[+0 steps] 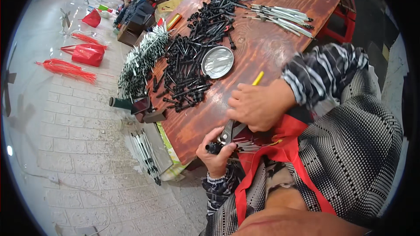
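Note:
My right hand is closed round a pair of pliers, whose dark jaws point down to the left. A yellow handle end sticks out above that hand. Thumb and fingers of my left hand pinch a short black plastic fitting right at the jaws. What the jaws grip is too small to make out. Just right of the fitting, several thin whitish rods lie over my lap by the red apron. My palm hides part of the pliers.
On the wooden table lie a heap of black fittings, a round metal lid, white rods and a bristling pile of silvery-white rods. More rods lie left of the table corner. Red bags are on the floor.

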Available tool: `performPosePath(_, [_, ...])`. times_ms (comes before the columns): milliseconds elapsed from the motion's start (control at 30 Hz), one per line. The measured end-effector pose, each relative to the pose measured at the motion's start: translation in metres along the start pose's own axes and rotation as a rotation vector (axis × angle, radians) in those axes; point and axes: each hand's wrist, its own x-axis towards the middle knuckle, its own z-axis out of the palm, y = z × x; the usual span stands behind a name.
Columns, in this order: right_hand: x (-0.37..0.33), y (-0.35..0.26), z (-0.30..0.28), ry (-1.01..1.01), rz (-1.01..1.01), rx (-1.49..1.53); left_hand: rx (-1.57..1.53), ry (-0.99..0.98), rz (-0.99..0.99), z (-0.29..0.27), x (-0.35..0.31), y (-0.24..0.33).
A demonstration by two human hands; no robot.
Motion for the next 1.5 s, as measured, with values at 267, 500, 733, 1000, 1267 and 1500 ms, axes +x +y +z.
performPosePath(267, [0.004,0.024,0.005,-0.322,-0.039,0.759,-0.145,-0.037,-0.066,-0.003,0.003,0.012])
performPosePath(500, [-0.004,0.024,0.004,-0.862,0.209,1.038,-0.031,-0.111,-0.038,0.011,0.003,0.02])
performPosePath(733, [-0.004,-0.01,0.004,0.07,0.022,-0.142,-0.071,0.086,-0.095,0.002,-0.003,0.002])
performPosePath(1000, [0.007,0.002,0.017,0.35,-0.054,-0.438,-0.378,0.069,-0.078,0.006,0.01,0.006])
performPosePath(1267, [0.004,-0.003,0.0,0.404,-0.104,-0.297,-0.385,0.055,-0.123,0.011,-0.001,0.014])
performPosePath(1500, [0.006,-0.003,-0.019,-0.092,-0.071,0.061,-0.347,-0.084,0.046,0.01,-0.001,-0.004])
